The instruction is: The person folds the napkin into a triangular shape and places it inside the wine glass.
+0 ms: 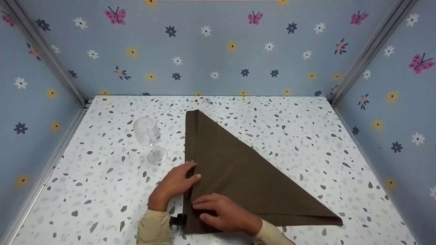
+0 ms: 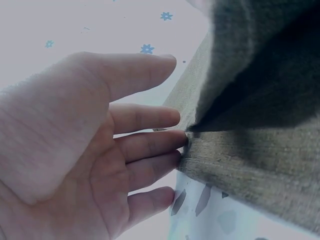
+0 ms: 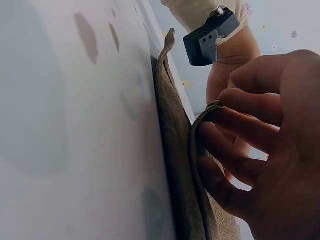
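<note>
A brown cloth, folded into a triangle, lies on the table with a narrow folded strip along its left side. My left hand is at that left edge, thumb and fingers apart; in the left wrist view its straight fingertips meet the cloth's edge, where a layer lifts away. Lower down, my right hand lies over the cloth near its bottom left corner, thumb spread from the fingers. From the right wrist, loosely bent fingers touch a raised cloth layer.
A clear stemmed glass lies on its side left of the cloth. The speckled white table meets flower-patterned walls at the back and both sides. A black wrist camera sits at the left wrist, beside the cloth.
</note>
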Tool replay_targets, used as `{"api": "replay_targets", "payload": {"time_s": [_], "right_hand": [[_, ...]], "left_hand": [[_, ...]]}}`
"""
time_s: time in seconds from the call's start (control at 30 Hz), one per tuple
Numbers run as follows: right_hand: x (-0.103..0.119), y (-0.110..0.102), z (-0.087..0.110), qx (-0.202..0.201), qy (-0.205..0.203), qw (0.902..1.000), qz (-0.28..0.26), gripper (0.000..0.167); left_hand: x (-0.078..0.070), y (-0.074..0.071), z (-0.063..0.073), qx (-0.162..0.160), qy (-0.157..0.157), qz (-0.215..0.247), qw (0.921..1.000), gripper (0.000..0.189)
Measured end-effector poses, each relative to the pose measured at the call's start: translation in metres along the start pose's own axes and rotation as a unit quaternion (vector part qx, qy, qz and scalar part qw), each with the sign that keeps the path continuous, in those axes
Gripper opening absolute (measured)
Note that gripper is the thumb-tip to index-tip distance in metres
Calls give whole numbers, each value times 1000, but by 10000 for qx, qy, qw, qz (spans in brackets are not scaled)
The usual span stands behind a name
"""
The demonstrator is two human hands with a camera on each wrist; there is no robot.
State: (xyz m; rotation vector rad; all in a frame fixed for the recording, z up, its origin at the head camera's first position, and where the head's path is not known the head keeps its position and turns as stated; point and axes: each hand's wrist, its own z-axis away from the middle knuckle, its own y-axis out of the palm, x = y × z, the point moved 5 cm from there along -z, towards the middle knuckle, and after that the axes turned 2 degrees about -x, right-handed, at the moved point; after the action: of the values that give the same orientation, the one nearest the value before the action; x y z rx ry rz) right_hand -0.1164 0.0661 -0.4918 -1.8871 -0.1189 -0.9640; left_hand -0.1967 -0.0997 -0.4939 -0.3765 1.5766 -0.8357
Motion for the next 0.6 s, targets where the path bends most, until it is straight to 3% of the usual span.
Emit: {"api": "replay_targets", "payload": {"time_s": [0.6], "right_hand": [[7, 10, -2, 238, -355, 9951, 888, 30]], "left_hand": [[4, 2, 0, 157, -175, -41, 9997, 55]]}}
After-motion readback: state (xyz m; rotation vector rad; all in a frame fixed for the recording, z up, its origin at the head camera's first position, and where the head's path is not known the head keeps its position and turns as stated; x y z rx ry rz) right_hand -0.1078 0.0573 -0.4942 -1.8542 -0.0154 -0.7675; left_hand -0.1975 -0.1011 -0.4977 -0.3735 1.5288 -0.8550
